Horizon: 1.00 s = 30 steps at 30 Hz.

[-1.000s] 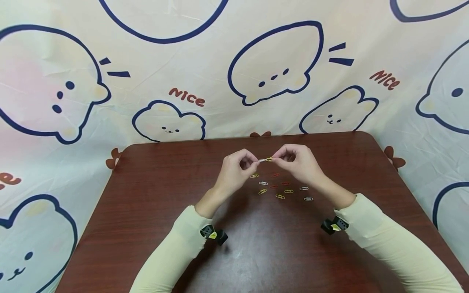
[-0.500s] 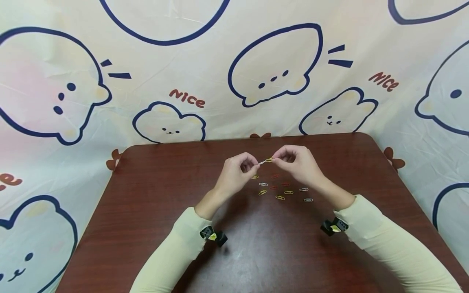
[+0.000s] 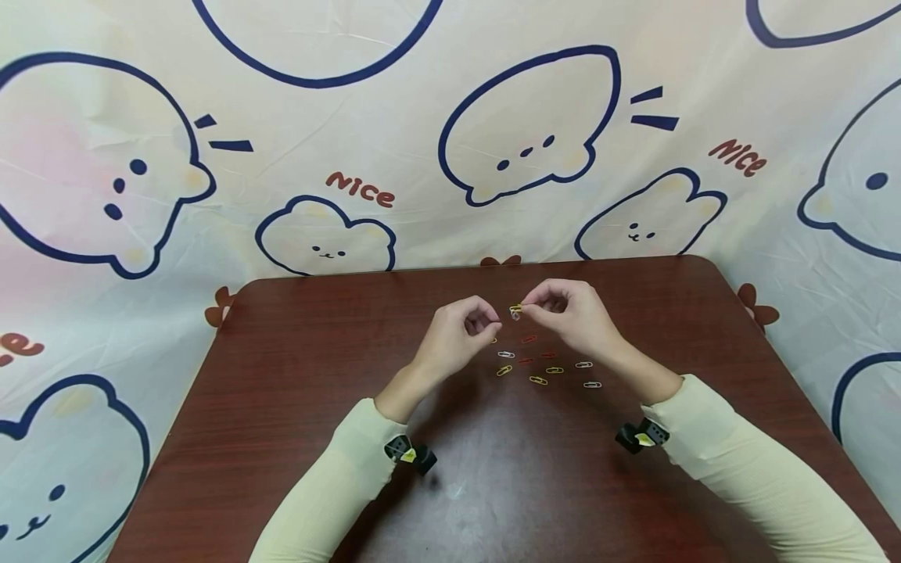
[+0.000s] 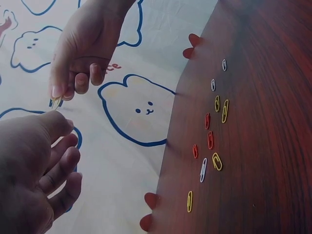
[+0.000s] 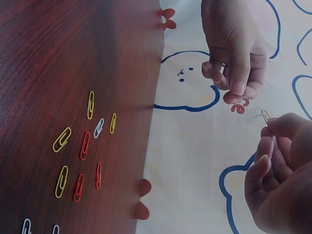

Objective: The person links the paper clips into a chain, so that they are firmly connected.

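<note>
My right hand point(image 3: 573, 313) pinches a yellow paper clip point(image 3: 516, 308) between thumb and fingertips above the table's far part. A white paper clip point(image 3: 515, 316) hangs from that yellow clip. Just to its left is my left hand point(image 3: 461, 332), fingers bent and thumb near the index finger, with no clip visible between them. In the right wrist view the held yellow clip point(image 5: 265, 116) pokes out past the right fingertips, and the pale clip beside it is faint.
Below the hands, several loose paper clips lie on the brown table point(image 3: 317, 375): yellow point(image 3: 538, 380), red point(image 3: 548, 355) and white point(image 3: 593, 385). A printed cloth point(image 3: 422, 141) hangs behind the table's far edge.
My left hand has let go of the white paper clip and moved slightly down. The white clip now hangs from the yellow one, still held in the nearly unmoved right hand.
</note>
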### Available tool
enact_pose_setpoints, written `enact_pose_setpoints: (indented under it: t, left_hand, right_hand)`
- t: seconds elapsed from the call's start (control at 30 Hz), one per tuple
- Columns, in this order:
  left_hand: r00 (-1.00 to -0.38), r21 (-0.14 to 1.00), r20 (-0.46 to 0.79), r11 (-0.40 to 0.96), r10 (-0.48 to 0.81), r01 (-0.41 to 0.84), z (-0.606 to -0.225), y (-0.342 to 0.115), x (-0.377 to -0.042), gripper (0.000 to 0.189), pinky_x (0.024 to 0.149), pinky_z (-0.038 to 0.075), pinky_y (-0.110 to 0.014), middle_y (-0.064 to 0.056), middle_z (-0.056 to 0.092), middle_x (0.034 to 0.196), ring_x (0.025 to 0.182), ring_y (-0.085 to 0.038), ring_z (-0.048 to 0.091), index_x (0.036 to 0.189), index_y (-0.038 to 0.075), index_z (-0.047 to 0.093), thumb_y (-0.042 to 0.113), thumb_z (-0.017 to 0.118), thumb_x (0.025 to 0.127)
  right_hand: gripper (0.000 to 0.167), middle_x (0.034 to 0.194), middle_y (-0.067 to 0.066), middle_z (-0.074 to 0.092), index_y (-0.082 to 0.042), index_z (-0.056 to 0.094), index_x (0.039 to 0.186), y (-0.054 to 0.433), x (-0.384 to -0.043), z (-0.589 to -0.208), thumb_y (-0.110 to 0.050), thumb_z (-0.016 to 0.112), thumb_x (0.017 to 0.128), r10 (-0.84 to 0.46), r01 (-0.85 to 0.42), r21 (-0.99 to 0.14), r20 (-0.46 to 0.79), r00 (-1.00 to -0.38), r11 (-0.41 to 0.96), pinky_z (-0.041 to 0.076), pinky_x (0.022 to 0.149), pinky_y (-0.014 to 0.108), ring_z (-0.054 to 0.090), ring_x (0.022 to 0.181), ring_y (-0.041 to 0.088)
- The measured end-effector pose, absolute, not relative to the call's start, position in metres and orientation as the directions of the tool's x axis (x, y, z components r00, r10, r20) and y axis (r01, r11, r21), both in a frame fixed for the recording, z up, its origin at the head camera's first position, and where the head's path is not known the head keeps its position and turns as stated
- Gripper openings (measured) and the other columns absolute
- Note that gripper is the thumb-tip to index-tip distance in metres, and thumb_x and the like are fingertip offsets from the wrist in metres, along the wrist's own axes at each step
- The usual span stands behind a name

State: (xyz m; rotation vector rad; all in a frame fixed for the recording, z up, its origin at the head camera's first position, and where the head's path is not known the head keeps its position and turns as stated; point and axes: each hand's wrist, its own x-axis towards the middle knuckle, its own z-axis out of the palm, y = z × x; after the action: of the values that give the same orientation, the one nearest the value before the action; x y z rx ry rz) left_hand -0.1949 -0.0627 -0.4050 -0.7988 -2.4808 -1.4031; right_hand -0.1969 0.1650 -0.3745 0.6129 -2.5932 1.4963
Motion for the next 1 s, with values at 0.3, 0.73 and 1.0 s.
enact_pose_setpoints:
  t: [0.3, 0.73, 1.0]
  left_hand:
    - [-0.821, 0.724, 0.453, 0.395, 0.347, 0.566, -0.401, -0.061, -0.197, 0.006, 0.064, 0.049, -0.024, 0.000, 0.063, 0.081, 0.070, -0.011, 0.056, 0.096, 0.007, 0.070, 0.007, 0.075, 0.092]
    - [-0.809, 0.731, 0.452, 0.364, 0.375, 0.577, -0.395, -0.057, -0.197, 0.004, 0.065, 0.050, -0.024, -0.001, 0.065, 0.083, 0.070, -0.012, 0.056, 0.096, 0.005, 0.071, 0.009, 0.071, 0.096]
    - [-0.808, 0.724, 0.441, 0.376, 0.392, 0.578, -0.396, -0.058, -0.195, 0.005, 0.067, 0.050, -0.025, -0.002, 0.062, 0.085, 0.074, -0.013, 0.056, 0.097, 0.004, 0.069, 0.010, 0.069, 0.097]
  right_hand:
    - [0.006, 0.081, 0.009, 0.069, -0.008, 0.076, 0.094, 0.164, -0.196, -0.375, -0.013, 0.076, 0.092, -0.300, -0.374, -0.822, 0.261, -0.918, 0.429, 0.046, 0.060, 0.025, 0.057, 0.069, 0.020]
    - [0.006, 0.084, 0.009, 0.069, -0.007, 0.075, 0.095, 0.160, -0.196, -0.376, -0.012, 0.076, 0.093, -0.329, -0.374, -0.841, 0.252, -0.910, 0.391, 0.047, 0.062, 0.025, 0.058, 0.071, 0.022]
    - [0.006, 0.087, 0.017, 0.070, -0.008, 0.075, 0.096, 0.159, -0.195, -0.375, -0.012, 0.076, 0.093, -0.353, -0.380, -0.846, 0.248, -0.902, 0.376, 0.047, 0.061, 0.025, 0.058, 0.072, 0.022]
